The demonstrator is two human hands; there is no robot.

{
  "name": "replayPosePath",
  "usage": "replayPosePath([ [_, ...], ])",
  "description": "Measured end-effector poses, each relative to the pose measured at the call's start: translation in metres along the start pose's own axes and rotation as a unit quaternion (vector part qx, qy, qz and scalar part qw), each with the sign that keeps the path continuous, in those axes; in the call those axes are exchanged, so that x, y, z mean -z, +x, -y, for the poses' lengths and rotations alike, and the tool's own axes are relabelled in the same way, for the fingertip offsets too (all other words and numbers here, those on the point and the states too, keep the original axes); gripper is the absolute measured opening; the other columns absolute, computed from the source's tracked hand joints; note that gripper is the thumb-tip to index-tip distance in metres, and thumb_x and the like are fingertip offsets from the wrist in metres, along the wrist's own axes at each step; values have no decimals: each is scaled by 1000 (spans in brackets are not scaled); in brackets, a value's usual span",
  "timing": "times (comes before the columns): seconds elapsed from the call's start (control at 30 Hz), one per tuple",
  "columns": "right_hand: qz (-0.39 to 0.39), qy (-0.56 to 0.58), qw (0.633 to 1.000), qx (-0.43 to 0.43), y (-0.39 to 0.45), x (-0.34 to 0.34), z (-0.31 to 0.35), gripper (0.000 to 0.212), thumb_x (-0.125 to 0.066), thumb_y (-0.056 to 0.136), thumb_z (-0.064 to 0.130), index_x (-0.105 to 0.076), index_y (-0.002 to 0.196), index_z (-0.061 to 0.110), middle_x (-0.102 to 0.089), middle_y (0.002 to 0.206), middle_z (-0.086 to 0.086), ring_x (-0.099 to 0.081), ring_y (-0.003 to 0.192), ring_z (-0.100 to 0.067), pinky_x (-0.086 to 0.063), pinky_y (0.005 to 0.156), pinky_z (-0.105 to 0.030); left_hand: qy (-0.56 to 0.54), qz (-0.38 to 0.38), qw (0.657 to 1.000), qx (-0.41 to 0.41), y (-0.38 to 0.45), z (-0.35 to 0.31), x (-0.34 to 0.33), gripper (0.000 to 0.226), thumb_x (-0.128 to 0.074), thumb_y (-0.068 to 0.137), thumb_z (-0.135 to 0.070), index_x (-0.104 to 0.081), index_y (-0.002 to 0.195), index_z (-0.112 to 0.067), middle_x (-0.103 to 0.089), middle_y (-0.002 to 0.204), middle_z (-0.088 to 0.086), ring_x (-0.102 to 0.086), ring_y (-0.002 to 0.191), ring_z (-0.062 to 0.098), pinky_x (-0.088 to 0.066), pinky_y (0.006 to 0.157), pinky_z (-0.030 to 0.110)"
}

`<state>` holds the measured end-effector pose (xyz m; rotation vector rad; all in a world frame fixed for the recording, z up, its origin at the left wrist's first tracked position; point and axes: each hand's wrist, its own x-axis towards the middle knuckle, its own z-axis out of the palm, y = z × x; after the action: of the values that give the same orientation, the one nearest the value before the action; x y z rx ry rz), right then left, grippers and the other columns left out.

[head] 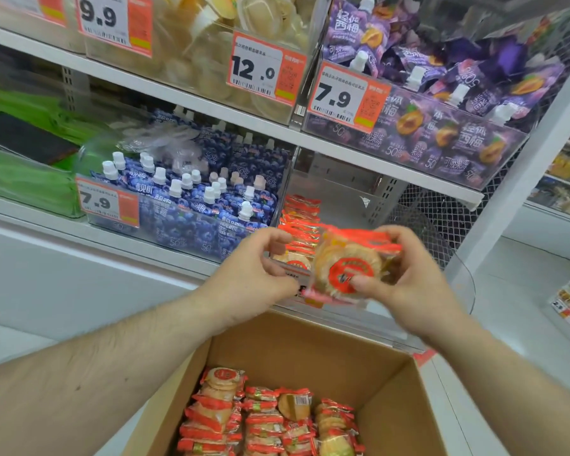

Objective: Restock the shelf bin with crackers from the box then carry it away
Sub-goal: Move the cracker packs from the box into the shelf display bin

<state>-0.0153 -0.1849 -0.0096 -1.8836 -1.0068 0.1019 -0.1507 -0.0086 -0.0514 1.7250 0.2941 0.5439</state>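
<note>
An open cardboard box (392, 390) sits below me, its bottom lined with rows of orange-wrapped cracker packs (264, 419). My right hand (405, 284) grips a cracker pack (349, 264), a round cracker in clear wrap with orange ends and a red seal, held in front of the shelf bin (458, 258). That clear bin on the lower shelf holds a row of the same packs (301, 222) along its left side; the rest of it looks bare. My left hand (260, 274) is beside the pack's left edge with curled fingers, holding nothing that I can see.
Left of the cracker bin stands a bin of blue spouted jelly pouches (195, 205). The shelf above carries purple plum pouches (441, 103) and pale jelly cups (211, 44) behind price tags. Green packs (23, 172) lie far left. A white shelf post (520, 166) rises at right.
</note>
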Motion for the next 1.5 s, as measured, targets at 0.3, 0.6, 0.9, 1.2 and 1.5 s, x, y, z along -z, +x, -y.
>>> replayPosePath([
  [0.3,88,-109,985,-102,68,5,-17,52,-82,67,-6,-51,100,21,-69,92,-5,-70,83,-19,-59,74,-37,156,-7,987,25,17,27,3,59,-68,81,-12,-45,130,-36,-32,127,-8,-51,103,5,-47,76,13],
  [0.6,228,23,929,-289,84,-30,-36,36,-56,80,-13,-52,105,13,-65,97,-10,-63,85,-22,-56,78,-35,182,17,983,31,22,36,2,49,-67,82,-10,-50,116,-41,-41,125,-7,-43,114,3,-45,77,11],
  [0.9,274,-55,884,-374,99,-34,-38,45,-41,100,47,-61,118,11,-75,95,-8,-71,87,-23,-49,98,-40,187,5,981,42,24,36,1,47,-67,81,-12,-53,117,-39,-43,128,-8,-49,118,9,-54,90,32],
  [1.2,351,-43,837,-417,110,-29,-37,47,-42,99,49,-61,119,10,-72,108,-12,-69,100,-28,-53,87,-34,178,-5,983,53,25,35,0,45,-68,76,-16,-53,107,-46,-46,129,-9,-55,117,13,-54,91,38],
  [1.5,340,73,841,-414,109,-40,-44,39,-51,98,34,-52,125,7,-71,106,-13,-70,95,-27,-57,86,-41,209,-39,975,65,30,33,-6,40,-70,75,-24,-53,105,-45,-51,123,-11,-60,108,11,-51,93,35],
])
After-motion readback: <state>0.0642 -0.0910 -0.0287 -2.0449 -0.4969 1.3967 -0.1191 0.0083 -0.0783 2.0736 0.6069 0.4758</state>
